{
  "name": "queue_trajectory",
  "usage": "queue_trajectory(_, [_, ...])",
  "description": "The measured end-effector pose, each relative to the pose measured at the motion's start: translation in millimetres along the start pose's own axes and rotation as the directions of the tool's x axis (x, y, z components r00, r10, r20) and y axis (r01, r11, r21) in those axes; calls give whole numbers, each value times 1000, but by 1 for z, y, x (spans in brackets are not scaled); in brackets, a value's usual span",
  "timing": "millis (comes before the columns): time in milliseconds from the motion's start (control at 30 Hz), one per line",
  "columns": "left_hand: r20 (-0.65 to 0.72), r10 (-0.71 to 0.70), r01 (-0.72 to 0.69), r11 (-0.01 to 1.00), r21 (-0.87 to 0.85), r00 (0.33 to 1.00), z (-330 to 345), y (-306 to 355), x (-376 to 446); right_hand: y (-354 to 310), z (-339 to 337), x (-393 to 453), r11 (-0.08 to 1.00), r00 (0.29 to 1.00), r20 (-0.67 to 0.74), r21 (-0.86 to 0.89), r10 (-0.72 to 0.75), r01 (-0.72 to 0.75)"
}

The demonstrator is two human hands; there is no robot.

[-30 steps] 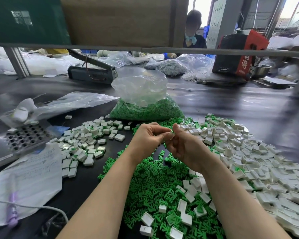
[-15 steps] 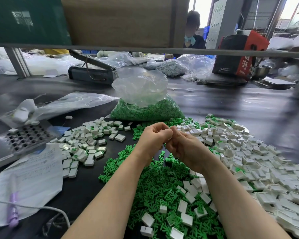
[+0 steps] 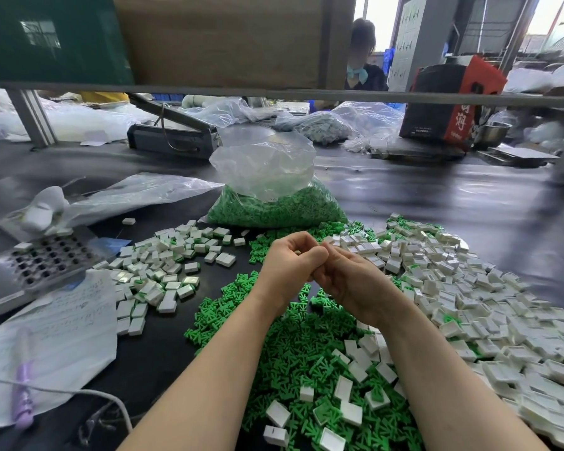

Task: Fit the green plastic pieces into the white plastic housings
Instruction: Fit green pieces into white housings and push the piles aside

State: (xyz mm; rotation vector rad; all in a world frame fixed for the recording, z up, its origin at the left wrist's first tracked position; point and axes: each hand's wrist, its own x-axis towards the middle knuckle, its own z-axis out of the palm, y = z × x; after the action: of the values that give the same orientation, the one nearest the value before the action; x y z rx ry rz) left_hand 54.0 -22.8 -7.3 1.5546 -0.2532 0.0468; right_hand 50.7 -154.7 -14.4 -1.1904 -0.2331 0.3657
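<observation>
Since the earlier frames the two hands had drawn tighter together and lifted a little over the pile, the left hand (image 3: pixel 290 262) closing from a fingertip pinch into a curled fist against the right hand (image 3: pixel 349 281). Both hands met knuckle to knuckle above the bench (image 3: pixel 469 203), fingers curled inward; whatever they pinched was hidden between them, so I could not tell whether it was a green piece, a housing or both.

The loose green plastic pieces (image 3: pixel 293 346) lay heaped directly under the wrists and forearms, with a few white housings scattered on top of them near the lower edge. The main spread of white plastic housings (image 3: pixel 469 288) covered the bench to the right. A smaller heap of housings showing green (image 3: pixel 163 265) sat to the left, apart from the green pile. Beyond the hands stood a clear plastic bag (image 3: pixel 271 187) part full of green pieces. At far left were a metal block with rows of holes (image 3: pixel 43 262) and a handwritten sheet of paper (image 3: pixel 56 336) just in front of it.
</observation>
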Motion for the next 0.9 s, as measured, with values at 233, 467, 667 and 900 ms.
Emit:
queue_trajectory(233, [-10,18,-18,998,54,1000,-2,-3,1,0,1,-1,998,1000,-16,-62,3,-4])
queue_trajectory(467, [4,25,-25,997,69,1000,-3,-2,0,0,2,-2,996,1000,-12,-84,-16,15])
queue_trajectory(667, [3,30,-30,997,73,1000,-3,-2,-2,0,3,-3,995,1000,-9,-104,-9,8])
queue_trajectory(900, [11,16,-16,1000,0,1000,-3,-3,-1,0,4,-2,996,1000,-16,-93,10,-11])
